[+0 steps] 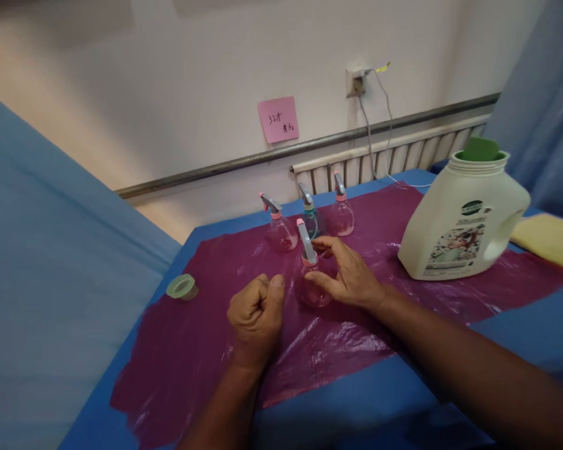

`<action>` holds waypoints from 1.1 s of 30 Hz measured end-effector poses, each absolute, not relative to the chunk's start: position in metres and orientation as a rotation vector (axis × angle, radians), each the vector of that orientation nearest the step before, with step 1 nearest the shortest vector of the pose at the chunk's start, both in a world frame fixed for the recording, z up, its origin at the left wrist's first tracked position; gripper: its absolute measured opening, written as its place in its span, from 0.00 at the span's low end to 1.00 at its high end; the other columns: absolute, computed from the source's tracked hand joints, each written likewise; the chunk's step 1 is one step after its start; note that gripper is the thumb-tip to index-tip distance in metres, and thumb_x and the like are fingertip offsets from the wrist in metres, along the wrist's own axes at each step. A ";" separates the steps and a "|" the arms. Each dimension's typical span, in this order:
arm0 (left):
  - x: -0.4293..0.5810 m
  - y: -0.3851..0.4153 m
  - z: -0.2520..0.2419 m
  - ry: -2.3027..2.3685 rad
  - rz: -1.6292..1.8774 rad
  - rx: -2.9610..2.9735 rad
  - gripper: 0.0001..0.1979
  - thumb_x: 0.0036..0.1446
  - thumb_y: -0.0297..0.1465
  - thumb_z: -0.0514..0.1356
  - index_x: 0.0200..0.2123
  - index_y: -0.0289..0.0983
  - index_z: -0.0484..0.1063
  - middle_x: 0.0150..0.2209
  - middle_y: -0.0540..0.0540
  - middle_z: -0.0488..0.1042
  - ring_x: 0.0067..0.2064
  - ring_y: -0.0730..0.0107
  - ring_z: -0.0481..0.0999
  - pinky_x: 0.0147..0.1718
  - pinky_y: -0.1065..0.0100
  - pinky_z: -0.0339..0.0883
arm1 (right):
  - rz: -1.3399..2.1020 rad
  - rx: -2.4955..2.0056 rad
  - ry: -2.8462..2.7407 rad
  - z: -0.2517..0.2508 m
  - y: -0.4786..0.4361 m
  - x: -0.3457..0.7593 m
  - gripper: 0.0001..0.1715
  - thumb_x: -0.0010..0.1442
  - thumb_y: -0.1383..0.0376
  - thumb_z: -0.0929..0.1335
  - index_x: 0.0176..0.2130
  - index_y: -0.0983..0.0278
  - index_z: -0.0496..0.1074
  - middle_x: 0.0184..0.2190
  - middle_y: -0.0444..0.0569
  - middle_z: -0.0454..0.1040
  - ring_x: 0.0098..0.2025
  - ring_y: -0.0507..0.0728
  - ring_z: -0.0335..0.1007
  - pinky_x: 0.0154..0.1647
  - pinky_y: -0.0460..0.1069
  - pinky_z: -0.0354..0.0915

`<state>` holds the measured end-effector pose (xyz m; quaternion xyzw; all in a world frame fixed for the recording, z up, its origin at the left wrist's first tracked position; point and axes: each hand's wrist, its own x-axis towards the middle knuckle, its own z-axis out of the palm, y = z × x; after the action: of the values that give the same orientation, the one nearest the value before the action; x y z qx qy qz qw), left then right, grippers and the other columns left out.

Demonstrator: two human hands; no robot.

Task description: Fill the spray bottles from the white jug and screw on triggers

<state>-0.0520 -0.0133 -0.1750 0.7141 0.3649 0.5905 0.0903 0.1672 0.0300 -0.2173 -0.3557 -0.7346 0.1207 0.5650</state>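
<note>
A clear pink spray bottle (315,289) with a grey trigger head stands upright on purple plastic sheeting. My right hand (349,275) is around its upper part, thumb on the near side and fingers behind the neck. Left of the bottle, apart from it, my left hand (258,315) is closed in a fist with the thumb on top; whatever is inside, if anything, is hidden. Behind stand a pink spray bottle (282,234) at left, a teal one (312,224) partly covered, and another pink one (343,219) at right. Both pink ones hold a little liquid.
A large white jug (455,225) with a green piece in its mouth stands at right, near a folded yellow cloth (551,237). A small greenish cup (182,287) sits at left. The purple sheet (192,362) covers a blue table (347,400) against the wall.
</note>
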 end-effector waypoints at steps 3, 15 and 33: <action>-0.055 -0.013 -0.174 1.123 1.778 2.064 0.28 0.74 0.28 0.64 0.25 0.40 0.52 0.24 0.57 0.51 0.26 0.75 0.51 0.28 0.66 0.51 | 0.257 -0.851 -1.772 -0.219 0.030 0.166 0.34 0.68 0.51 0.79 0.65 0.58 0.70 0.54 0.57 0.83 0.55 0.68 0.83 0.57 0.64 0.79; -0.092 -0.017 -0.140 1.523 1.669 1.674 0.30 0.69 0.42 0.68 0.21 0.40 0.57 0.21 0.55 0.56 0.26 0.73 0.54 0.25 0.68 0.51 | 0.261 -0.911 -1.790 -0.223 0.033 0.162 0.30 0.65 0.55 0.79 0.61 0.59 0.72 0.54 0.56 0.84 0.55 0.67 0.82 0.58 0.63 0.78; -0.002 -0.006 -0.215 1.077 1.457 1.846 0.28 0.79 0.42 0.62 0.76 0.45 0.64 0.69 0.38 0.74 0.68 0.52 0.77 0.67 0.51 0.72 | 0.307 -0.869 -1.823 -0.217 0.025 0.163 0.25 0.69 0.62 0.75 0.62 0.57 0.71 0.52 0.55 0.83 0.50 0.65 0.82 0.51 0.60 0.78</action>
<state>-0.0018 -0.0060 -0.2149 0.6864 0.4003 0.5416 0.2742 0.1627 0.0245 -0.2166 -0.3627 -0.7610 0.1282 0.5224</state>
